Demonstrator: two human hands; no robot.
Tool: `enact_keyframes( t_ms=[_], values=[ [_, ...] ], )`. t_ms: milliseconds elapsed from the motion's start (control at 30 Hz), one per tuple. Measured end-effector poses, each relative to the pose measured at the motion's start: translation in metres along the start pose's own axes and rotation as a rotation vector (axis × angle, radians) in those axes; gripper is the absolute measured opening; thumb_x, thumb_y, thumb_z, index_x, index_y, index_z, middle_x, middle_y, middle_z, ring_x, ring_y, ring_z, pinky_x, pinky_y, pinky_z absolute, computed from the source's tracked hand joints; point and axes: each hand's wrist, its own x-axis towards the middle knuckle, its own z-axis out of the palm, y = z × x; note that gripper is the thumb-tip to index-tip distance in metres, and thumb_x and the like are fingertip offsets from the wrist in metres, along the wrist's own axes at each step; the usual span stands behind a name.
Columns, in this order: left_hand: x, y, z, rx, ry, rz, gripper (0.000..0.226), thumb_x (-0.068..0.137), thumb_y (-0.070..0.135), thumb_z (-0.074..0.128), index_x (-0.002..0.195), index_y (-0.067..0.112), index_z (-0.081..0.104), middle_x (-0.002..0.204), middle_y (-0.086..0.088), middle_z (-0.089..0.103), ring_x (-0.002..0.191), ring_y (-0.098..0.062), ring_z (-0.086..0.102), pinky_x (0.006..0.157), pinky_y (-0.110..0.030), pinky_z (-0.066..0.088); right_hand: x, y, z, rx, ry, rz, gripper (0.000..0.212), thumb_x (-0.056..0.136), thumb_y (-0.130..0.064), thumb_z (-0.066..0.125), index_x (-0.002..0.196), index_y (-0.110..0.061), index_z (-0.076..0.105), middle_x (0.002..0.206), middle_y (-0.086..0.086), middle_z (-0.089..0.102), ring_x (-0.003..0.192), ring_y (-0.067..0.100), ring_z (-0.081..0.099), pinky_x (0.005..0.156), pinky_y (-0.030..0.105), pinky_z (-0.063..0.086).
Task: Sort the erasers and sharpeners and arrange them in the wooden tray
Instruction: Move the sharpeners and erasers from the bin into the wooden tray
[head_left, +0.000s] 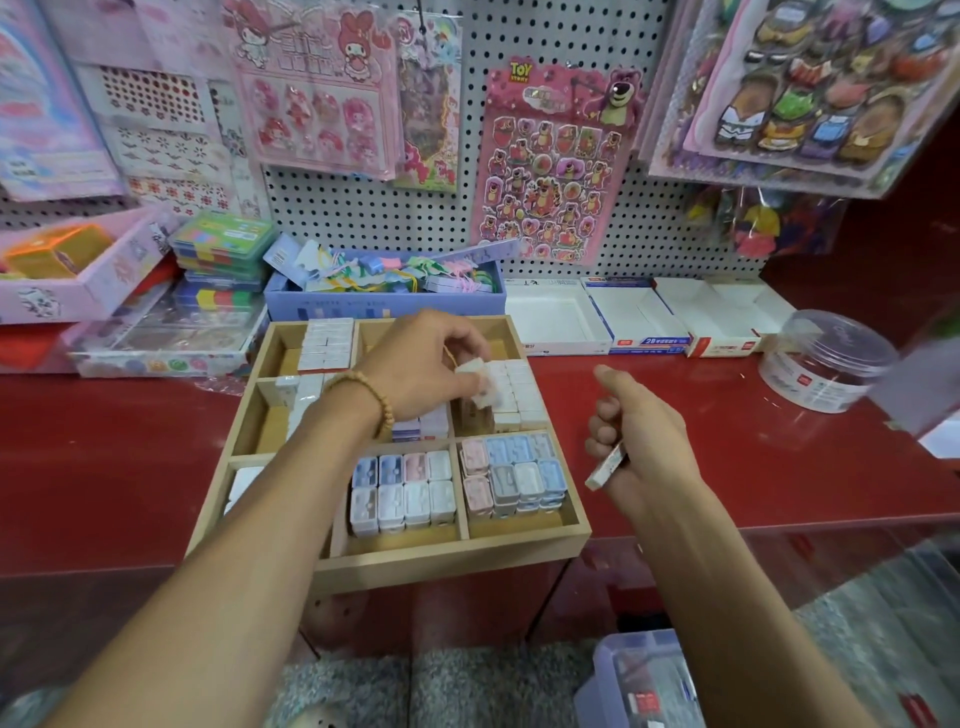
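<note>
My left hand (421, 364) hovers over the middle right compartment of the light wooden divided tray (452, 558), its fingers (470, 387) pinching a small white wrapped eraser (483, 384) just above the rows of white erasers (519, 389) packed there. The open slot lies directly below, toward me. My right hand (639, 436) waits beside the tray over the red table (727, 415), curled around a flat patterned eraser (605, 470), its long axis slanting toward the tray.

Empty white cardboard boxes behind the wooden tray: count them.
3, side by side on the red shelf: left box, middle box, right box. Others may be hidden.
</note>
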Motion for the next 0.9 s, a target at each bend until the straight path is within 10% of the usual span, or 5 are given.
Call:
enact_keyframes(
  t_ms=[667,900],
  values=[
    [0.019,-0.005,0.038,0.486,-0.041,0.016,0.025,0.076,0.015,0.075,0.073,0.03,0.055,0.085,0.011,0.056,0.091,-0.015,0.055,0.071,-0.028,0.043,0.018,0.006,-0.007,0.075,0.041,0.084,0.011,0.09,-0.014,0.07,0.085,-0.013,0.061,0.056,-0.003,0.039,0.042,0.008,0.032,0.039,0.022,0.027],
    [0.008,0.007,0.023,0.412,-0.026,0.012,0.032,0.075,0.032,0.079,0.1,0.027,0.059,0.101,0.01,0.056,0.099,-0.013,0.053,0.083,-0.027,0.044,0.014,0.002,0.001,0.145,0.008,0.096,0.011,0.09,-0.011,0.068,0.083,-0.012,0.06,0.054,-0.003,0.039,0.042,0.009,0.031,0.041,0.022,0.025]
  ],
)
